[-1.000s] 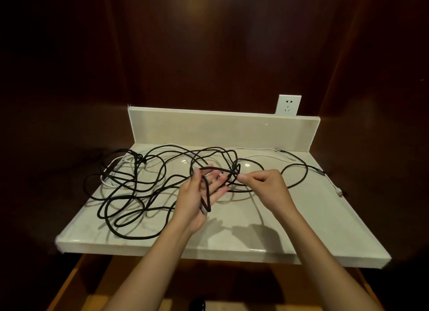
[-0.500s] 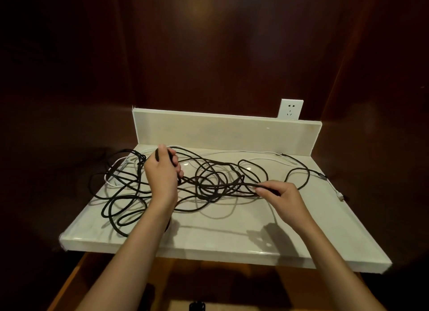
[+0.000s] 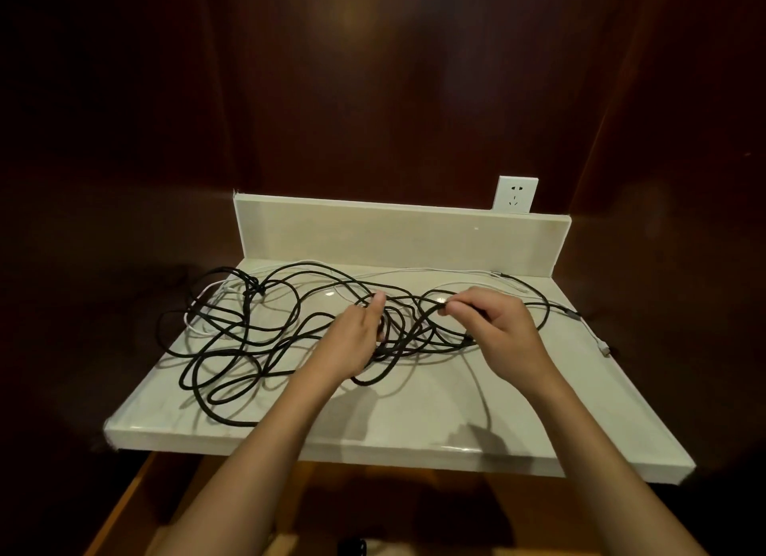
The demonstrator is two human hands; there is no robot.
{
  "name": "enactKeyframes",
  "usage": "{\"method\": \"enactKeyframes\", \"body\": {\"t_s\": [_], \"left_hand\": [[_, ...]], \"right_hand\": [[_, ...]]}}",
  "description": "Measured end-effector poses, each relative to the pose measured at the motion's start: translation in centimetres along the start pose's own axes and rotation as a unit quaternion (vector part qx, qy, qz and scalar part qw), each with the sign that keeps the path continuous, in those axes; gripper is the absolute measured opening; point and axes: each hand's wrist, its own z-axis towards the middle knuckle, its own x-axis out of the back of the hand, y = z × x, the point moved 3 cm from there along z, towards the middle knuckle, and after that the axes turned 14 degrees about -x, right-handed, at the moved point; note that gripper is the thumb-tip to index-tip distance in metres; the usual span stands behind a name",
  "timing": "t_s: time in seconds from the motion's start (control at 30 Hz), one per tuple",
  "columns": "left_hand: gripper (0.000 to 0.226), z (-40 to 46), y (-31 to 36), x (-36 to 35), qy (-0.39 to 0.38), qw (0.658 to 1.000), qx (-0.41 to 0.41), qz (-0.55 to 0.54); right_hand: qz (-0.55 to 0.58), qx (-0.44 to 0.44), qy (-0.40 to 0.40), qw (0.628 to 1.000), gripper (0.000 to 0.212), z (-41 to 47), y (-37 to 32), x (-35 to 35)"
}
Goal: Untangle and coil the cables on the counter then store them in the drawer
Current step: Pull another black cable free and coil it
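Two hands work at the middle of the desk, a pale, glossy slab with a squared front lip. Nearest the viewer, wooden drawer edges show below that lip; whether the drawer is fully open cannot be told. The left hand reaches into the knot of the black cable, thumb raised; its fingers are hidden among the loops, so its grip cannot be told. The right hand pinches a strand of the same black cable between thumb and fingertips, just beside the left.

To do this step well, I judge the pinched strand should be followed slowly through one crossing at a time, lifting loops apart rather than tugging, since a hard pull would likely tighten the cluster.

That cable looks matte, round and fairly stiff, holding wide springy loops that spread to the left, some hanging past the desk's edge. Farther back a thin white cable runs along the upright backsplash, ending in a small plug near the right edge. Beyond, a white wall socket sits against dark wood panelling.
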Motion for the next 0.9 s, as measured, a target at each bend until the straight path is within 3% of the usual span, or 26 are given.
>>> {"method": "enactKeyframes", "body": {"t_s": [0.17,0.3,0.4,0.5,0.6,0.73,0.83,0.9], "left_hand": [[0.082,-2.3,2.1,-1.7,-0.146,0.982,0.025,-0.115],[0.089,-3.8,3.6,-2.7,-0.292,0.932,0.028,-0.215],[0.069,-4.5,4.3,-3.2,-0.354,0.883,-0.002,-0.307],[0.031,-4.6,4.2,-2.9,-0.383,0.835,-0.058,-0.391],[0.033,-4.0,3.0,-2.4,-0.309,0.842,-0.036,-0.441],[0.048,-2.7,1.4,-2.1,-0.115,0.841,0.09,-0.521],[0.053,-1.3,0.2,-2.2,0.039,0.913,0.079,-0.398],[0.054,-1.0,-0.4,-1.8,0.143,0.908,0.099,-0.382]], "right_hand": [[0.007,-0.025,0.047,0.999,0.022,1.2,-0.1,-0.2],[0.002,-0.066,0.074,0.995,0.022,1.9,1.2,-0.7],[0.012,-0.103,0.085,0.991,0.022,2.2,2.5,-1.0],[0.006,-0.13,0.091,0.987,0.02,2.1,3.0,-1.1],[0.005,-0.162,0.102,0.981,0.014,2.0,3.3,-0.6],[0.003,-0.19,0.096,0.977,0.012,1.6,4.4,-0.3],[0.001,-0.204,0.08,0.976,0.021,1.1,4.5,-0.5],[0.015,-0.213,0.079,0.974,0.017,0.9,4.5,-0.3]]}}
